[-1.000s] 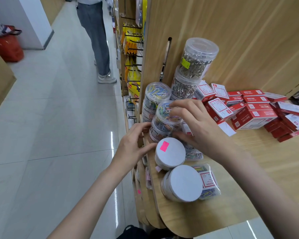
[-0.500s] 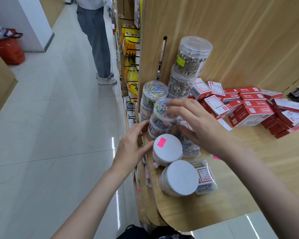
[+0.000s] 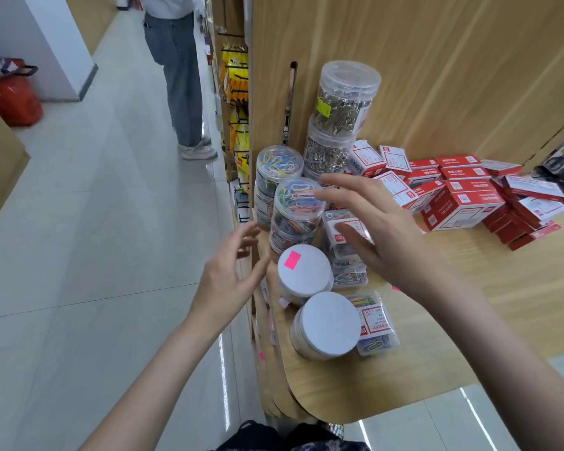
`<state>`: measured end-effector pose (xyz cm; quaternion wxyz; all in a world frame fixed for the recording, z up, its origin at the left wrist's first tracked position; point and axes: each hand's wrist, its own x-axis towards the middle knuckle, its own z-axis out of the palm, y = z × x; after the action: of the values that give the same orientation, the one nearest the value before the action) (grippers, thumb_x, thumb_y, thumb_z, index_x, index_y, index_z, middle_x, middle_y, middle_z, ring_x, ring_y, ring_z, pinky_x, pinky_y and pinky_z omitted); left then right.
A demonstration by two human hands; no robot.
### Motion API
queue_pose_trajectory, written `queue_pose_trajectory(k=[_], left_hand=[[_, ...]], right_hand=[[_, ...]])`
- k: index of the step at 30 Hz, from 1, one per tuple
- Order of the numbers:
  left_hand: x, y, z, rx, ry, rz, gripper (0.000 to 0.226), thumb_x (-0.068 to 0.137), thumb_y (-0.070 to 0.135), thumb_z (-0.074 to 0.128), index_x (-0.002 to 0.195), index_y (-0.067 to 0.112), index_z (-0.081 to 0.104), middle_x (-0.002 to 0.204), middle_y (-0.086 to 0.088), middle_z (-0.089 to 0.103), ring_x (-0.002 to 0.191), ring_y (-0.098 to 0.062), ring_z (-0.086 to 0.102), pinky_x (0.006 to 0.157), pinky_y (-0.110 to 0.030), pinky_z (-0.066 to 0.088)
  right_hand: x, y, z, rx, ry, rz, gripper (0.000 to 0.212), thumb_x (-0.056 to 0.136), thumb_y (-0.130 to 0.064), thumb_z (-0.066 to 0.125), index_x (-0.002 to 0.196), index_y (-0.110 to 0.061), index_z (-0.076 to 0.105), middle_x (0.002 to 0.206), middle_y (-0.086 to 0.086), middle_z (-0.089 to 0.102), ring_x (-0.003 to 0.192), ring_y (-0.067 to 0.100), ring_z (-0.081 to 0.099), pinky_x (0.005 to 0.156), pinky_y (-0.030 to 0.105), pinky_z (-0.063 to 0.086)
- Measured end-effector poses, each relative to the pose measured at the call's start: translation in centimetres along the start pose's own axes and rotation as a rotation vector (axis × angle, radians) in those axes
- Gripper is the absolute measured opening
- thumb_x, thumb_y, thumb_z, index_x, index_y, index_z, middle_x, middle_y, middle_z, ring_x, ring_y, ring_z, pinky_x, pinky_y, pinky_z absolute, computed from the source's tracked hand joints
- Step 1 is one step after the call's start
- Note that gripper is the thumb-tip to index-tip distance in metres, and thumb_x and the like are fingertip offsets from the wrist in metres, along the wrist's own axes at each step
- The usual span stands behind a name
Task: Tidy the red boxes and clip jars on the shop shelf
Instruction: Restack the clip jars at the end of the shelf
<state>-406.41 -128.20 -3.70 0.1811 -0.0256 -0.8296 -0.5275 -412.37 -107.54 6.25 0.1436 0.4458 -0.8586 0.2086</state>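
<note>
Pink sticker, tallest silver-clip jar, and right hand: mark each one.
pink sticker (image 3: pixel 292 259), head view, middle of the sticker on a white lid.
tallest silver-clip jar (image 3: pixel 350 80), head view, clear lid on top.
right hand (image 3: pixel 376 232), head view, back of the hand, fingers spread.

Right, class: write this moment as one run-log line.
left hand: open, beside jars | right hand: open, holds nothing | coloured-clip jar stack: upright | red boxes: jumbled | white-lidded tubs: front edge
</note>
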Motion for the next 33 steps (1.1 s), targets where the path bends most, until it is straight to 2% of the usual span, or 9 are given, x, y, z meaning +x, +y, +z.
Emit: queue_pose_trajectory(k=[2, 6, 9, 16, 19, 23, 27, 30, 33], left_hand=[[-1.9, 0.5, -0.6, -0.029, -0.015, 0.03, 0.046, 0.079, 0.035, 0.056, 0.123, 0.034, 0.043, 0.115, 0.015, 0.057, 0.107, 0.0, 0.055, 0.092, -0.019, 0.045], [-4.1, 1.5, 0.5, -0.06, -0.168, 0.037, 0.049, 0.082, 0.037, 0.059, 0.129, 0.03, 0.045, 0.125, 0.017, 0.055, 0.115, -0.005, 0.053, 0.095, -0.02, 0.043], [-3.6, 1.8, 1.2, -0.081, -0.157, 0.016, 0.047, 0.084, 0.039, 0.057, 0.129, 0.033, 0.045, 0.124, 0.015, 0.056, 0.113, -0.004, 0.054, 0.095, -0.022, 0.044], [-2.7, 1.6, 1.8, -0.042, -0.16, 0.008, 0.041, 0.081, 0.045, 0.056, 0.12, 0.04, 0.043, 0.115, 0.014, 0.058, 0.105, 0.002, 0.055, 0.089, -0.013, 0.041], [-3.1, 1.4, 1.9, -0.02, -0.186, 0.013, 0.047, 0.08, 0.05, 0.055, 0.123, 0.042, 0.038, 0.12, 0.015, 0.055, 0.108, 0.003, 0.052, 0.091, -0.011, 0.039], [-3.2, 1.6, 2.5, -0.001, -0.15, -0.007, 0.043, 0.077, 0.054, 0.051, 0.117, 0.045, 0.038, 0.114, 0.021, 0.053, 0.102, 0.011, 0.049, 0.086, -0.004, 0.034], [-2.9, 1.8, 2.6, -0.028, -0.131, -0.011, 0.045, 0.076, 0.05, 0.059, 0.116, 0.041, 0.041, 0.108, 0.019, 0.054, 0.096, 0.012, 0.05, 0.082, -0.003, 0.035], [-2.7, 1.2, 2.2, -0.017, -0.151, 0.017, 0.05, 0.076, 0.037, 0.069, 0.12, 0.03, 0.046, 0.106, 0.019, 0.054, 0.095, 0.01, 0.051, 0.083, -0.004, 0.036], [-2.7, 0.6, 1.3, 0.023, -0.162, 0.047, 0.052, 0.077, 0.037, 0.066, 0.124, 0.032, 0.045, 0.109, 0.02, 0.054, 0.099, 0.007, 0.052, 0.085, -0.007, 0.038]], right_hand=[[-1.7, -0.5, -0.9, 0.071, -0.001, -0.019, 0.041, 0.082, 0.009, 0.051, 0.119, -0.009, 0.055, 0.129, 0.005, 0.051, 0.12, 0.021, 0.044, 0.103, 0.022, 0.031], [-3.7, -0.7, -0.1, 0.071, -0.187, -0.131, 0.044, 0.079, 0.01, 0.049, 0.114, -0.014, 0.06, 0.13, -0.001, 0.054, 0.122, 0.02, 0.041, 0.104, 0.024, 0.031], [-4.3, 0.0, 0.6, 0.022, -0.22, -0.149, 0.041, 0.077, 0.006, 0.053, 0.111, -0.016, 0.061, 0.129, -0.002, 0.056, 0.12, 0.022, 0.04, 0.102, 0.026, 0.032], [-4.5, 0.5, 1.1, -0.008, -0.189, -0.097, 0.055, 0.069, 0.018, 0.06, 0.114, -0.013, 0.058, 0.131, -0.001, 0.054, 0.121, 0.024, 0.039, 0.101, 0.029, 0.032], [-5.5, 0.3, 1.3, -0.075, -0.196, -0.087, 0.056, 0.072, 0.004, 0.066, 0.122, -0.017, 0.05, 0.139, -0.003, 0.046, 0.127, 0.026, 0.033, 0.102, 0.039, 0.034], [-6.0, -0.2, 2.4, -0.147, -0.118, -0.046, 0.043, 0.083, -0.014, 0.057, 0.123, -0.02, 0.044, 0.141, -0.002, 0.044, 0.128, 0.029, 0.033, 0.095, 0.049, 0.04], [-5.2, -0.2, 3.2, -0.204, -0.023, -0.054, 0.045, 0.078, -0.006, 0.069, 0.114, -0.017, 0.046, 0.129, 0.004, 0.054, 0.122, 0.029, 0.038, 0.093, 0.046, 0.039], [-4.8, 0.0, 3.1, -0.221, -0.007, -0.098, 0.038, 0.081, -0.013, 0.066, 0.113, -0.018, 0.046, 0.124, 0.003, 0.056, 0.119, 0.028, 0.039, 0.094, 0.042, 0.036], [-4.1, -0.1, 3.1, -0.234, -0.02, -0.161, 0.031, 0.085, -0.015, 0.061, 0.113, -0.017, 0.047, 0.122, 0.002, 0.054, 0.117, 0.028, 0.041, 0.092, 0.042, 0.038]])
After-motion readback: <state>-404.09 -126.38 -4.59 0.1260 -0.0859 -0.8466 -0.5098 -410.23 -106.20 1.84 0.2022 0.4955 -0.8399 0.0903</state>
